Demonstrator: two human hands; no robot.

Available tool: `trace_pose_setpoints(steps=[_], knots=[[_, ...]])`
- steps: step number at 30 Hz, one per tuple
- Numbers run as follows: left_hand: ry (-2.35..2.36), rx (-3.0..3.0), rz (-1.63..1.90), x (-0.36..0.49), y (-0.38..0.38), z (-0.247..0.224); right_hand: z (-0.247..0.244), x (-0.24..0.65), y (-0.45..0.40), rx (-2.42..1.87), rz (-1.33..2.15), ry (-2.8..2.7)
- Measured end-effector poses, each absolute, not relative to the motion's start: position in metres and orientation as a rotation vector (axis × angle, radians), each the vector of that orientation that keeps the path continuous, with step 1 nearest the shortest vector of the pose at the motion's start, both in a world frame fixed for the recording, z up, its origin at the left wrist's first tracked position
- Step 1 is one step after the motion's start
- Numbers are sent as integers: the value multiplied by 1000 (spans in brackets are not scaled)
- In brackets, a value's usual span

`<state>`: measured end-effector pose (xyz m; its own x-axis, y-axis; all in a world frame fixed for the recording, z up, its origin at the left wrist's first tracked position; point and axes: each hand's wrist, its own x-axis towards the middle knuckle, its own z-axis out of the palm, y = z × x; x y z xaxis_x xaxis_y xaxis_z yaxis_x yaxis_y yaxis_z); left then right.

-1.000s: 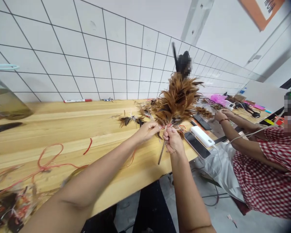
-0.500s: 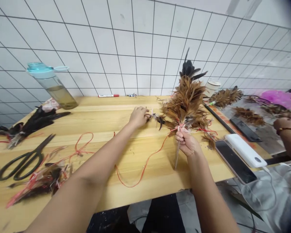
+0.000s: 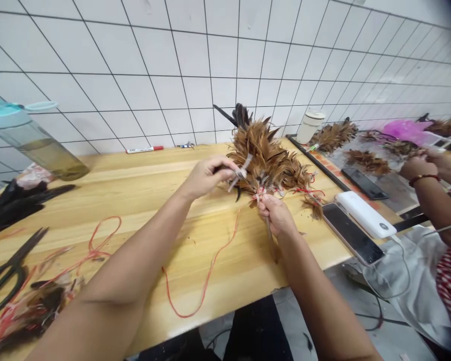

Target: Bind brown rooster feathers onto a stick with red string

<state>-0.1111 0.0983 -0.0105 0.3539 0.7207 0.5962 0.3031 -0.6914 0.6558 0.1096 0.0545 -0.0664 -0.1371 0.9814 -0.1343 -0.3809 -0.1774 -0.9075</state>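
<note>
My right hand (image 3: 277, 214) is closed around the stick of a brown feather bundle (image 3: 261, 153), just below its red string binding. Black feathers (image 3: 242, 116) top the bundle, which leans to the left. At its left side my left hand (image 3: 209, 175) pinches a small feather piece with pale quills (image 3: 244, 170). A red string (image 3: 210, 273) runs down from near the binding and curves across the wooden table (image 3: 143, 185).
Scissors (image 3: 13, 265), loose feathers with red string (image 3: 41, 306) and a tilted bottle (image 3: 52, 155) are at left. At right lie a phone (image 3: 351, 233) and white power bank (image 3: 366, 214). Another person's hands (image 3: 417, 165) work beyond them.
My left hand has lifted a small feather piece off the table beside the bundle. The bundle now leans left and sits lower in my right hand. The view has shifted right.
</note>
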Motion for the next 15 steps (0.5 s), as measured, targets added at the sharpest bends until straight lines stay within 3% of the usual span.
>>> trace_pose_setpoints(steps=[4,15], knots=[[745,2519,1026,-78,75,5,-67,104,51,-959,1474,-976],[859,2799,971,-72,76,-5,-69,98,49,-958,1328,-1223]])
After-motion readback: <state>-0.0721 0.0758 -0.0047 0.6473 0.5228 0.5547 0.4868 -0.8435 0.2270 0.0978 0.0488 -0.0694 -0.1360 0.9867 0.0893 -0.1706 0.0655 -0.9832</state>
